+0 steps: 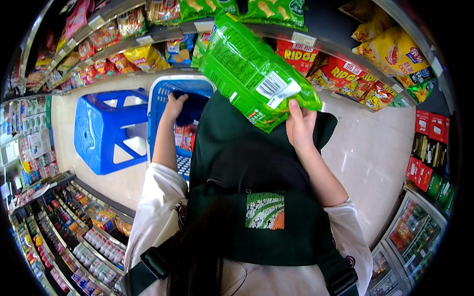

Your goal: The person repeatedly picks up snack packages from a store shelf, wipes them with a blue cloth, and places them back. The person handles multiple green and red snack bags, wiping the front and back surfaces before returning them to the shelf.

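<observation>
My right hand (301, 124) pinches the lower corner of a green snack bag (255, 74) between thumb and fingers. The bag is tilted, its printed back with a barcode facing me, and its far end reaches the shelf edge. Over a blue plastic shopping basket (152, 122), my left hand (176, 105) grips a dark blue cloth (192, 107); part of its fingers is hidden. Below the cloth, a red package (188, 137) lies in the basket. My dark green apron (222, 148) hides the basket's right side.
A blue plastic stool (96, 129) stands left of the basket. Ahead, a curved-looking shelf (333, 51) holds red snack bags (337, 74) and green bags (276, 13). Goods fill a rack (89, 229) at lower left. A glass-fronted case (411, 225) stands at lower right.
</observation>
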`<state>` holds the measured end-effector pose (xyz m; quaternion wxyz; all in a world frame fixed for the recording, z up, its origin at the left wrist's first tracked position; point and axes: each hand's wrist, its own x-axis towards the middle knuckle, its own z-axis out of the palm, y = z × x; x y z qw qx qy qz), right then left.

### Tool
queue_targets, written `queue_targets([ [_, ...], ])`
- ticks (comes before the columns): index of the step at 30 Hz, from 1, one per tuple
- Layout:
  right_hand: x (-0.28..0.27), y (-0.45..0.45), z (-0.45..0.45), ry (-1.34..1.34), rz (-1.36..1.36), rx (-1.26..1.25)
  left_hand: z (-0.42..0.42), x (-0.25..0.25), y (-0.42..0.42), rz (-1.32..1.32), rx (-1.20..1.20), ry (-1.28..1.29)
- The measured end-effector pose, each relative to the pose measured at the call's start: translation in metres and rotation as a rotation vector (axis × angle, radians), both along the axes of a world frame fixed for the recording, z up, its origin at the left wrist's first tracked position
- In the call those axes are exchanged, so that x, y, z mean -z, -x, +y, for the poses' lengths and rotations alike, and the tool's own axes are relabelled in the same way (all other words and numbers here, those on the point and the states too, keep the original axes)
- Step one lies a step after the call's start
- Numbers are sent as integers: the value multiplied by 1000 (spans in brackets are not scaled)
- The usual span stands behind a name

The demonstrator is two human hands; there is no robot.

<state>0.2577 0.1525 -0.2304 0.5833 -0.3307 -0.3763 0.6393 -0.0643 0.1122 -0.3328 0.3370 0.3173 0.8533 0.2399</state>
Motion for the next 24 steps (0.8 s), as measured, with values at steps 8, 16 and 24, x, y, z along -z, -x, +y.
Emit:
queue_targets([
  [8,-51,-22,1,-1045,-751,169,11,-205,-146,-1295,381,-464],
  [16,-60,-68,14,-1016,-754,-162,61,-180,-219,-1020,230,-522],
  [24,-62,-113,94,88,-500,48,142,-179,-250,-957,408,-441],
])
